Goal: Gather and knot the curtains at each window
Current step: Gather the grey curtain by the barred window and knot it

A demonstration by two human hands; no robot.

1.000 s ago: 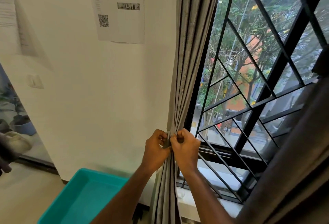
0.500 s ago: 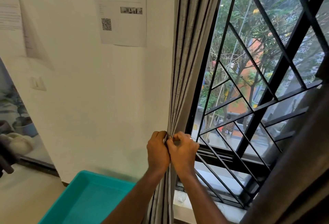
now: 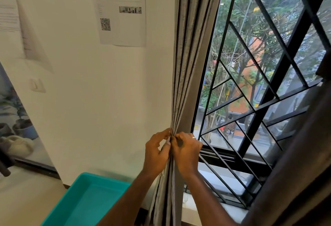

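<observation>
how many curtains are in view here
2. A grey pleated curtain hangs at the window's left edge, pinched by both hands; a darker brown curtain fills the lower right corner. Others may lie out of frame.

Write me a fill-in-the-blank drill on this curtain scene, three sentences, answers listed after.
1. Both hands pinch the gathered grey curtain at the window's ____ edge.
2. The tray on the floor below the left hand is ____ in colour.
3. A ring shows on a finger of the ____ hand.

Missing words: left; teal; right
</observation>
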